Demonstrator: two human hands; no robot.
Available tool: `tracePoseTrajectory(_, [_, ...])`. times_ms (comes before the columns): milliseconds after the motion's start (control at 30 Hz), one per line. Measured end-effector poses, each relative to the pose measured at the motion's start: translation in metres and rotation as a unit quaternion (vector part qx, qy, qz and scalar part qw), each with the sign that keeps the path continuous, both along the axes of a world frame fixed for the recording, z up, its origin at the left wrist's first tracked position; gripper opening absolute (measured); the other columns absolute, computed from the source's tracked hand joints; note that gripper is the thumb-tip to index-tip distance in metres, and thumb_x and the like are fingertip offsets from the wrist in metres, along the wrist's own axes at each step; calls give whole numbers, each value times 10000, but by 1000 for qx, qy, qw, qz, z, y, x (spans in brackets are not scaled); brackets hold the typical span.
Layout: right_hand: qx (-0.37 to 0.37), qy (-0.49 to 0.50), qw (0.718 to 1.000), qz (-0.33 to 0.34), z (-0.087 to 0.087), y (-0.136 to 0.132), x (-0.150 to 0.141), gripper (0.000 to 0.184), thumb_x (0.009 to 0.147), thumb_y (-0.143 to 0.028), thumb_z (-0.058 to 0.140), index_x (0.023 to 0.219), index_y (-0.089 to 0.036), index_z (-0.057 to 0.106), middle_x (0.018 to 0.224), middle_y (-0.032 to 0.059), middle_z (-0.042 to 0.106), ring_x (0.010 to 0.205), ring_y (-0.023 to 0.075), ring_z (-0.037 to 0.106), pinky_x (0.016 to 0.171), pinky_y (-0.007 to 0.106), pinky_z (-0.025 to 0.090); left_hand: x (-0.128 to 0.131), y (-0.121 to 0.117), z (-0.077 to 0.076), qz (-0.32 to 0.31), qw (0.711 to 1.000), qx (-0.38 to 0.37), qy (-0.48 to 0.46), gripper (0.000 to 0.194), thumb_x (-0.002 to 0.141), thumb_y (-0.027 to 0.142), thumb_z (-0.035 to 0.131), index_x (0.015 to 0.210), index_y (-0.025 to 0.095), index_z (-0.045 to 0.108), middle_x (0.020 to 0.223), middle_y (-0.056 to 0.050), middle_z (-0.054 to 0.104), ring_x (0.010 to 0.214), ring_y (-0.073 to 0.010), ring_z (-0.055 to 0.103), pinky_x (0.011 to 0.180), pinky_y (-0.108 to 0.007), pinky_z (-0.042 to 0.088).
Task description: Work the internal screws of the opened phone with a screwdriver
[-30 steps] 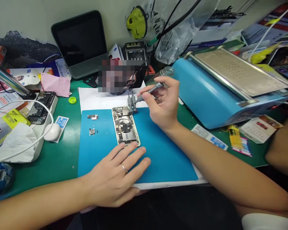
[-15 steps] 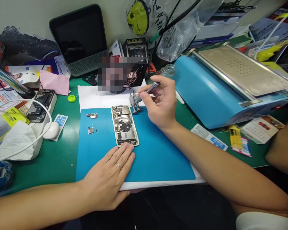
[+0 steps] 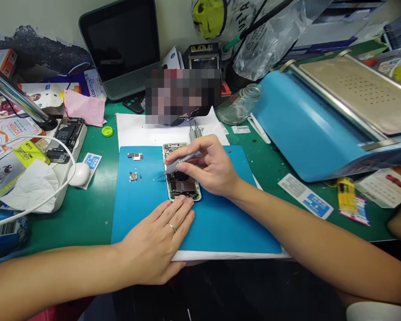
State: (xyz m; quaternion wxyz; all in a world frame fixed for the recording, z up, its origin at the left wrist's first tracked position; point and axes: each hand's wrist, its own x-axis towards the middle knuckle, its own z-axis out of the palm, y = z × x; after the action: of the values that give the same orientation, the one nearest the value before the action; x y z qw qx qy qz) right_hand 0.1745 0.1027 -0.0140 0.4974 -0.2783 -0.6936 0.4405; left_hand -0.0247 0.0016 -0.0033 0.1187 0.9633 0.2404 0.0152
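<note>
An opened smartphone (image 3: 183,186) lies on the blue mat (image 3: 227,223), its inner parts exposed. My left hand (image 3: 163,234) rests flat, fingers stretched out, with the fingertips at the phone's near edge. Above the phone, my right hand (image 3: 210,169) is closed on a slim grey screwdriver (image 3: 177,166). The screwdriver's thin tip points down to the left, over the mat beside the phone, close to a tiny speck. Two small metal phone parts, an upper one (image 3: 135,156) and a lower one (image 3: 133,177), lie on the mat's left side. My right hand covers part of the phone.
More grey screwdrivers (image 3: 195,132) stand behind the phone. Farther back are a glass jar (image 3: 242,104) and a dark tablet-like screen (image 3: 120,44). A large blue machine (image 3: 297,133) with a metal plate takes up the right. Another opened phone (image 3: 66,139) and a white cable (image 3: 71,160) lie left.
My right hand has brought the screwdriver down and left, from beside the standing screwdrivers to over the phone. My left hand stays at the phone's near edge. The view has shifted slightly.
</note>
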Motion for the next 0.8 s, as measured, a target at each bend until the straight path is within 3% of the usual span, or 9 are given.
tracePoseTrajectory(133, [-3, -34, 999, 32, -3, 0, 1, 262, 922, -177, 643, 1007, -259, 410, 1045, 20, 752, 985, 138, 748, 748, 276, 667, 0, 0, 0, -3, 1000, -2, -4, 802, 950, 467, 463, 1543, -13, 216, 1649, -238, 87, 1545, -361, 48, 1263, -476, 111])
tracePoseTrajectory(600, [28, -57, 998, 7, -8, 0, 2, 249, 928, -203, 642, 1043, -257, 429, 1047, 20, 739, 969, 153, 749, 775, 313, 665, 0, 0, 1, -9, 1000, -7, -16, 823, 950, 506, 484, 1531, -22, 238, 1641, -255, 131, 1541, -375, 90, 1244, -496, 191])
tracePoseTrajectory(700, [33, -21, 999, -28, -6, 1, 1, 273, 914, -194, 659, 1069, -270, 448, 993, 0, 740, 921, 155, 753, 740, 306, 660, -2, 5, 4, -16, 996, -3, -83, 792, 937, 556, 516, 1473, -5, 354, 1584, -266, 300, 1497, -387, 243, 1200, -499, 287])
tracePoseTrajectory(800, [45, 10, 995, -92, 0, 1, 1, 309, 914, -256, 662, 1136, -301, 451, 918, -14, 730, 820, 162, 749, 679, 320, 654, -5, 19, 10, -30, 965, 17, -258, 451, 944, 392, 542, 1281, 91, 542, 1244, -168, 635, 1174, -280, 583, 1013, -426, 467])
